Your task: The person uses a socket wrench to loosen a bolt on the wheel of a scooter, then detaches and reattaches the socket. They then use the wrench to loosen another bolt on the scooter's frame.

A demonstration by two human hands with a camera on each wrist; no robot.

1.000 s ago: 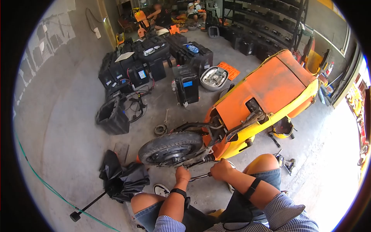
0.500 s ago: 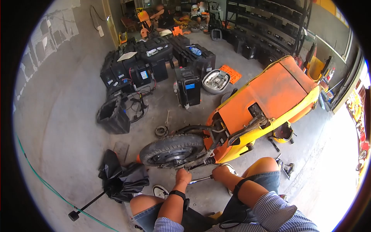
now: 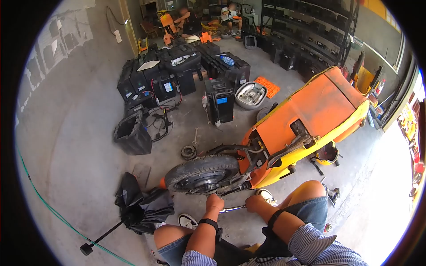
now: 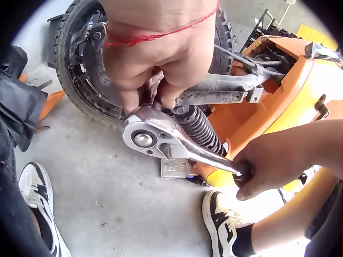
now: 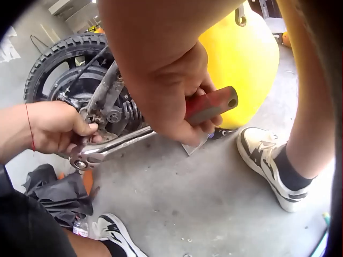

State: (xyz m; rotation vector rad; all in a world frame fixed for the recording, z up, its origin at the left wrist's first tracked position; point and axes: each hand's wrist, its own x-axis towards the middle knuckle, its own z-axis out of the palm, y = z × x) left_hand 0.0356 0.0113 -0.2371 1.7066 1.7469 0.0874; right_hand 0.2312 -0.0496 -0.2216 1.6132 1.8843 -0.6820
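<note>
1. The ratchet wrench (image 4: pixel 177 147) has its head against the hub side of the rear wheel (image 3: pixel 202 170), just beside the coil spring (image 4: pixel 201 128); its shaft runs out towards the person's right.
2. The left hand (image 4: pixel 161 59) comes down over the wrench's head; its grip pinches the head between thumb and fingers.
3. The right hand (image 5: pixel 166 91) holds the far end; its grip is curled tight round the red part of the shaft.
4. The wheel belongs to an orange and yellow scooter (image 3: pixel 310 111) tipped over on the concrete floor (image 3: pixel 80 146).
5. A black umbrella (image 3: pixel 142 206) lies near the wheel; dark battery boxes (image 3: pixel 159 77) stand well apart, farther back.
</note>
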